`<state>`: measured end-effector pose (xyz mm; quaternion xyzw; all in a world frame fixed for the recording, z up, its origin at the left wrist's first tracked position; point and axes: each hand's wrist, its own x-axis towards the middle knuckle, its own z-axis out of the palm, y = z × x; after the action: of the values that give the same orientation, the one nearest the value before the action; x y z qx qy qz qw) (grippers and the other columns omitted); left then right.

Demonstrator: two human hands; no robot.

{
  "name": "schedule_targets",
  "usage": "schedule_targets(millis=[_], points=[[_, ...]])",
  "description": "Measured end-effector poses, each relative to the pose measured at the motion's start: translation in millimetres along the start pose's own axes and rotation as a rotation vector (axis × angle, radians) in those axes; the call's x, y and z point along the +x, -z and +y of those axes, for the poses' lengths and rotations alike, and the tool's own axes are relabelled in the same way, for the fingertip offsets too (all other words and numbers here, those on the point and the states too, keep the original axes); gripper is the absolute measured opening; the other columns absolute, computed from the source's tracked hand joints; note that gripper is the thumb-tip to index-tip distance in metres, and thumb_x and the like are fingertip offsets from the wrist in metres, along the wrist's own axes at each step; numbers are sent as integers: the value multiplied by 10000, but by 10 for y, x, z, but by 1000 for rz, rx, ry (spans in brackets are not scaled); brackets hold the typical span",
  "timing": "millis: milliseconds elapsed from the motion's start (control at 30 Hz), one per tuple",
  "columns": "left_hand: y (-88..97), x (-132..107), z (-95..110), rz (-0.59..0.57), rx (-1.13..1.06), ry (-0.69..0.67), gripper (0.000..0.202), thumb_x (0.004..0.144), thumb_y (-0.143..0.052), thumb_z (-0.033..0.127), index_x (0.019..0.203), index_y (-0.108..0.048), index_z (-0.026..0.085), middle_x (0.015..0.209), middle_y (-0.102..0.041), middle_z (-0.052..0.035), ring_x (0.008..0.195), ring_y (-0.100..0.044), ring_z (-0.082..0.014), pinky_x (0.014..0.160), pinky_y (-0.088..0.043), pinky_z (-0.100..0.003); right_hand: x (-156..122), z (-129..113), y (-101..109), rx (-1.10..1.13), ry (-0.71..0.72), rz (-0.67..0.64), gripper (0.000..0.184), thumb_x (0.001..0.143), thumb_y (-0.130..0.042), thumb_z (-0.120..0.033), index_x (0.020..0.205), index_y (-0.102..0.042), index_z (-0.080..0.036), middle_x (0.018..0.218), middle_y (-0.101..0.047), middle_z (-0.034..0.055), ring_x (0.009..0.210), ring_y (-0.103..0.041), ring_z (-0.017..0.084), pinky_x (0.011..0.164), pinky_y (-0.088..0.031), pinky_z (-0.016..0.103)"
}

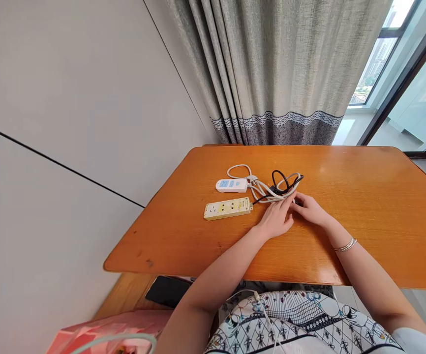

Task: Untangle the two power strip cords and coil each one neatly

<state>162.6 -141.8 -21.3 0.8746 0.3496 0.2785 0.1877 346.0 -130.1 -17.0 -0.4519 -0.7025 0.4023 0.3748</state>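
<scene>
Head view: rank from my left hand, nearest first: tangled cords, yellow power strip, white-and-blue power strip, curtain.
1. tangled cords, at the fingertips of the left hand.
2. yellow power strip, just to its left.
3. white-and-blue power strip, behind the yellow one.
4. curtain, hanging beyond the table.

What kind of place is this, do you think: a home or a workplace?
Probably a room in a home, likely a flat high up. A long grey curtain hangs by a large window that looks out on tall buildings, and a plain wooden table holds two power strips.
</scene>
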Motion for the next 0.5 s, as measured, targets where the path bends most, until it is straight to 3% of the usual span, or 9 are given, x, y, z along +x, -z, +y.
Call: schedule_targets(millis=[133,300,400,500], points=[[8,-14,-2,2,-18,-26,799,877,-526,163,1619,-229,191,1597,-454,-172,1449,-483,-332,1180,-429,-535,8,55,212,-196,-29,140,272,890,-596,-380,1041,-751,-215,991,-789,65,868,-699,228,839,-548,380],[34,-20,5,3,-51,-23,727,907,-515,195,1598,-287,213,1573,-497,-148,1401,-545,-297,1157,-464,-496,45,194,517,-246,-81,474,286,829,-615,-388,988,-767,-205,1011,-789,104,893,-698,253,900,-530,437],[31,-3,3,-10,-44,-84,638,899,-522,194,1528,-417,198,1556,-524,-135,1396,-551,-282,1168,-453,-476,75,248,599,-149,-109,685,297,775,-621,-394,932,-758,-183,1001,-772,126,901,-684,256,908,-525,449],[21,17,-9,-21,-14,-115,440,888,-540,186,1320,-626,188,1347,-697,-122,1247,-656,-274,1103,-498,-466,90,270,607,-53,-137,784,300,736,-616,-387,910,-740,-176,1021,-750,131,965,-668,259,901,-519,426]])
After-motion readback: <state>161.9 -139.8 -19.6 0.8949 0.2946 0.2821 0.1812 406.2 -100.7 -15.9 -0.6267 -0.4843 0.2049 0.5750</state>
